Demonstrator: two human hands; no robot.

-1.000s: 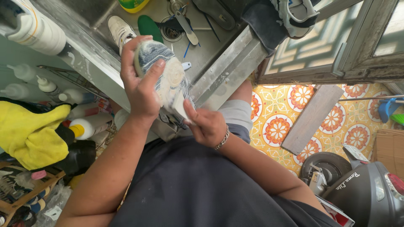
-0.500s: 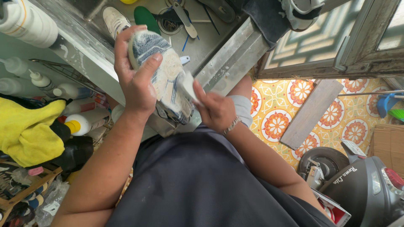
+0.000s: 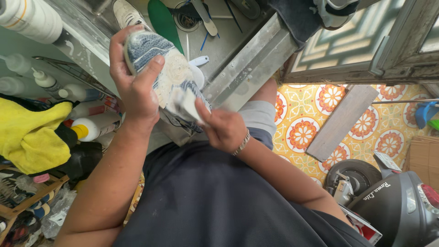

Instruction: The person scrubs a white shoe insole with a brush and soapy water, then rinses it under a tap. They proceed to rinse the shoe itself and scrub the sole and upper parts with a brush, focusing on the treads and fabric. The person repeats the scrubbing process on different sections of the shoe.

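My left hand (image 3: 135, 87) grips a soapy blue and white sneaker (image 3: 157, 68) sole-up in front of my chest, fingers wrapped over its toe end. My right hand (image 3: 224, 128) presses a small white brush or sponge (image 3: 187, 103) against the sneaker's sole near the heel. A bracelet sits on my right wrist. The sneaker's upper is mostly hidden behind my hands.
A metal sink (image 3: 256, 50) lies ahead, holding another white shoe (image 3: 125, 13), a green insole (image 3: 162, 20) and brushes. Bottles (image 3: 87, 128) and a yellow cloth (image 3: 32, 137) are at the left. A patterned tile floor (image 3: 311, 119) and a scooter (image 3: 393, 201) are at the right.
Both hands and the sneaker have shifted slightly as the view tilted. My right hand has moved the white brush up along the sole.
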